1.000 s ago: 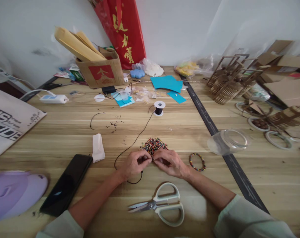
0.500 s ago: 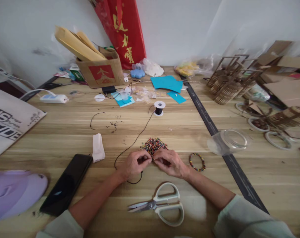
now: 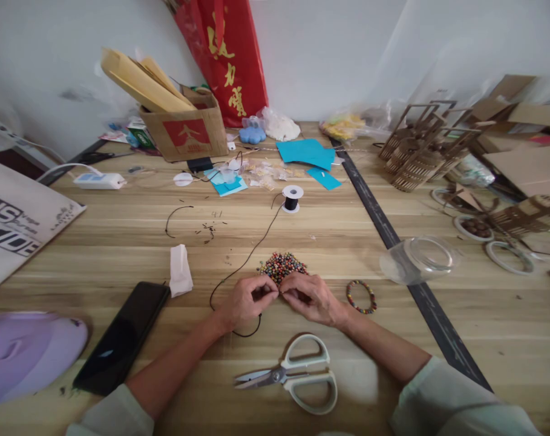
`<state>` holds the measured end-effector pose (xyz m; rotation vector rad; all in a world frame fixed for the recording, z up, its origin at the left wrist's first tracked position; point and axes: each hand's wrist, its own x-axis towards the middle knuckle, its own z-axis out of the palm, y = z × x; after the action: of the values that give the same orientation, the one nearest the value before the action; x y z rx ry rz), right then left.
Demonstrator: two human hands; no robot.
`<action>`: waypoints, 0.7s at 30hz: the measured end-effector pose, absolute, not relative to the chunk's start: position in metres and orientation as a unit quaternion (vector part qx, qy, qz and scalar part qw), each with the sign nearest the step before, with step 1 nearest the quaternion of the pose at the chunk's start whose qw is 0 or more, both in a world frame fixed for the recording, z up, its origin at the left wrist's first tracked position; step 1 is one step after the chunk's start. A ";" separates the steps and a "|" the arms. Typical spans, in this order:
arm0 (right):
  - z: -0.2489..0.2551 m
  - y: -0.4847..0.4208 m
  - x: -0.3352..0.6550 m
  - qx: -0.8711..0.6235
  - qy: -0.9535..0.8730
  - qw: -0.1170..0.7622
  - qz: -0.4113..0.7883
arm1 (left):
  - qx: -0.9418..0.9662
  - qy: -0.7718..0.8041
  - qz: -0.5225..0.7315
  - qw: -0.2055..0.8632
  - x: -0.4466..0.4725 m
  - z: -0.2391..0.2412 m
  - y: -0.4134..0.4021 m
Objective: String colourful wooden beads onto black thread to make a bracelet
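the table (image 3: 329,227) was wood-grained, crossed by a dark strip (image 3: 375,217), with a pale wall (image 3: 320,54) behind. at the back stood a red bag (image 3: 238,66) and a box (image 3: 184,136); blue paper (image 3: 304,154) lay to their right. a clear jar (image 3: 404,263) lay across the strip.

beads (image 3: 284,265) were heaped just beyond the hands. the left hand (image 3: 246,298) and right hand (image 3: 313,297) each pinched thumb to finger, tips nearly meeting; what they gripped, perhaps cord, was too small to tell. black cord (image 3: 258,245) ran from a spool (image 3: 291,203) to the left hand's side. scissors (image 3: 278,375) lay nearer, a bracelet (image 3: 373,300) beside the right wrist.
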<state>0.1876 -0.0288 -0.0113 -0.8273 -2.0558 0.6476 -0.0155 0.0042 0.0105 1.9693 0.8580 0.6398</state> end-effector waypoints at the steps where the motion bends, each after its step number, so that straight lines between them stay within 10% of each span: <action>1: -0.012 -0.029 0.188 -0.326 -0.815 0.405 0.258 | 0.791 0.345 0.256 0.435 -0.016 0.011 0.004; 21: -0.010 -0.029 0.188 -0.324 -0.816 0.400 0.263 | 0.794 0.342 0.254 0.433 -0.016 0.007 0.004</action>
<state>0.1879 -0.0285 -0.0102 -0.8207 -2.0631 0.6657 -0.0163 0.0042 0.0069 1.9787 0.8508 0.6329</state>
